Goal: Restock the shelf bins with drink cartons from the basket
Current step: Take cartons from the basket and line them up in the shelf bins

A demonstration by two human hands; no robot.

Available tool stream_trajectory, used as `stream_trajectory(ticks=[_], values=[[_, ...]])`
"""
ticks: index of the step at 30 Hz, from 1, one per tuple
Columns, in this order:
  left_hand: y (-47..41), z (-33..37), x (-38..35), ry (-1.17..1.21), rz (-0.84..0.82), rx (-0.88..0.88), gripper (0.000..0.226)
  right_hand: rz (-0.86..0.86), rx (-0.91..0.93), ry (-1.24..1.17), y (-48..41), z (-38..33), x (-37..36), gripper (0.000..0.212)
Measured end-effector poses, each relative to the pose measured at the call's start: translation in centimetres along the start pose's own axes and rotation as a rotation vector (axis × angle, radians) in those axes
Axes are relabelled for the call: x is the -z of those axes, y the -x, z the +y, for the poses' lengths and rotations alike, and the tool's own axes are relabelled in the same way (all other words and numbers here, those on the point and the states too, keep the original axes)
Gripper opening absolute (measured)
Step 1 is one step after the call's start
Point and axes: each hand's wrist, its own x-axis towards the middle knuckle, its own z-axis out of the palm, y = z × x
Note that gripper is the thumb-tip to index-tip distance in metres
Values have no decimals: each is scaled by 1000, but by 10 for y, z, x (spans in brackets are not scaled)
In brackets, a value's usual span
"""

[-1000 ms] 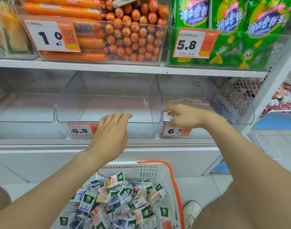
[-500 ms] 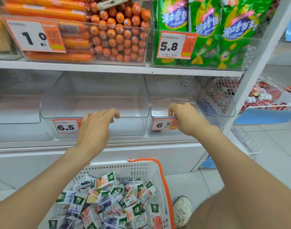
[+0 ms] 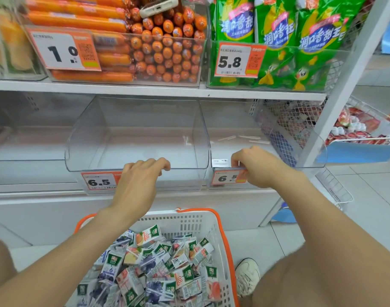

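Two clear plastic bins stand side by side on the lower shelf, both without cartons. My left hand [image 3: 140, 180] rests on the front lip of the middle bin [image 3: 136, 129], fingers curled over its edge. My right hand [image 3: 253, 167] grips the front lip of the right bin [image 3: 233, 134] just above its 6.5 price tag. Below my arms, a white basket [image 3: 189, 222] with orange handles holds several small drink cartons [image 3: 158, 262] in a loose heap.
The upper shelf carries a bin of orange sausages [image 3: 163, 47] and a bin of green snack bags [image 3: 278, 41]. A white upright post [image 3: 335, 85] and wire baskets [image 3: 335, 189] stand to the right. My shoe [image 3: 247, 275] is beside the basket on the tiled floor.
Both hands have come down onto the front lips of the two bins and closed on them. The view has shifted slightly to the right.
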Motion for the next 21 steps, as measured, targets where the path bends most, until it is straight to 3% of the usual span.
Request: stream_trajectory(ticks=[3, 7, 11, 16, 18, 21], values=[[-2, -3, 0, 55, -36, -28, 75, -28, -62, 23, 3, -10, 8, 25], [1, -4, 16, 25, -3, -103, 36, 25, -120, 202, 10, -45, 18, 50], [4, -17, 53, 2, 183, -75, 25, 297, 121, 57, 6, -116, 35, 39], [12, -74, 105, -13, 399, 235, 31, 379, 447, -165, -18, -212, 21, 27], [17, -108, 119, -65, 339, 390, 42, 401, 521, -215, -31, -245, 14, 27], [24, -167, 129, -211, 68, 550, 58, 504, 587, -201, -49, -296, 7, 23]])
